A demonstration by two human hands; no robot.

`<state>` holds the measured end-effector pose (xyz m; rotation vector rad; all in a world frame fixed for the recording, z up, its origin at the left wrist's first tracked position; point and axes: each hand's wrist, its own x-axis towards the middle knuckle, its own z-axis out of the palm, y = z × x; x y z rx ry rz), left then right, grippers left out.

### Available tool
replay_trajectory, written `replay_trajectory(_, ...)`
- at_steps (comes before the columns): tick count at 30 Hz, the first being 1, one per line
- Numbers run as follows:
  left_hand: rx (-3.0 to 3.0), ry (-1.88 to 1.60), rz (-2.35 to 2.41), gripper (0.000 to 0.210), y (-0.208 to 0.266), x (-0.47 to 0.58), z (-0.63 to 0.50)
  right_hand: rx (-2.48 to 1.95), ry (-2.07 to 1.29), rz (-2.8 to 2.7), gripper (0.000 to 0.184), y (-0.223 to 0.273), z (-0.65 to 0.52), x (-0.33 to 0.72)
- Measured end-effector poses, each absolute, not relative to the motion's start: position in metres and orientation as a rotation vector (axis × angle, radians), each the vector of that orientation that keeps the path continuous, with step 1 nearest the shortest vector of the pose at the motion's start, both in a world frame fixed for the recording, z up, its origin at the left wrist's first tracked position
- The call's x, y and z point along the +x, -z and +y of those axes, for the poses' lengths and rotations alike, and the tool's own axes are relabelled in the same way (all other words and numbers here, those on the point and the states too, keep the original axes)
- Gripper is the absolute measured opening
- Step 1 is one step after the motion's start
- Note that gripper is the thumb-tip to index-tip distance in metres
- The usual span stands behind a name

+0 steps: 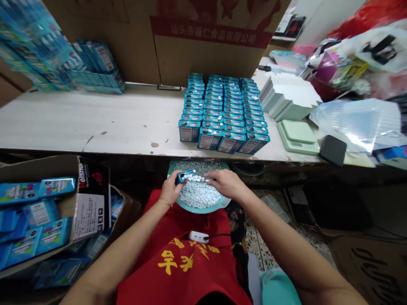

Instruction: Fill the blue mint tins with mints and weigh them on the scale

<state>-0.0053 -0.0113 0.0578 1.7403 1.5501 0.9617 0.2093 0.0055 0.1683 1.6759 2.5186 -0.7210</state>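
Farthest left, ahead of the left hand, stood a stack of blue boxes (34, 51) on the table (133, 123). Nearer, just left of the left forearm, an open carton (92, 207) held flat blue packs (55, 235).

The left hand (170, 189) was closed around a small blue tin (182, 175), thumb and fingers on its near end, and held it tilted over the basin (200, 210). The tin looked light and stiff, probably thin metal with smooth, slightly slippery sides that could dent under a hard squeeze. A grip on the narrow sides near the closed end would suit it best, leaving the mouth free.

Below and between both hands, the basin was filled with pale pellets (200, 197). They appeared hard, dry and quick to roll, so a sudden tilt could spill them. The red apron (152, 275) lay under the basin, on the near side of the hands.

The right hand (227, 183) was pinched narrow on the handle of what looked like a metal scoop (206, 179), its pellet-laden end beside the tin. Whether scoop and tin touched could not be told.

Straight ahead of the right hand, rows of tins (208, 142) stood upright, some with pellets on top. Farther right, beyond that hand, were white cards (294, 93), a green scale (299, 132) and a dark case (333, 149).
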Motion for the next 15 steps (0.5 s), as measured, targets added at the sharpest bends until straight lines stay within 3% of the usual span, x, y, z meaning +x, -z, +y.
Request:
replay_trajectory(7, 1.817, -0.937, 1.565, 0.036, -0.065, -0.01, -0.018, 1.567, 0.403, 2.423, 0.03, -0.2, -0.005, 0.177)
replay_trajectory(15, 1.694, -1.219, 1.422, 0.035, -0.119, -0.035, 0.019, 1.99, 0.736, 2.591, 0.033, -0.183, -0.014, 0.25)
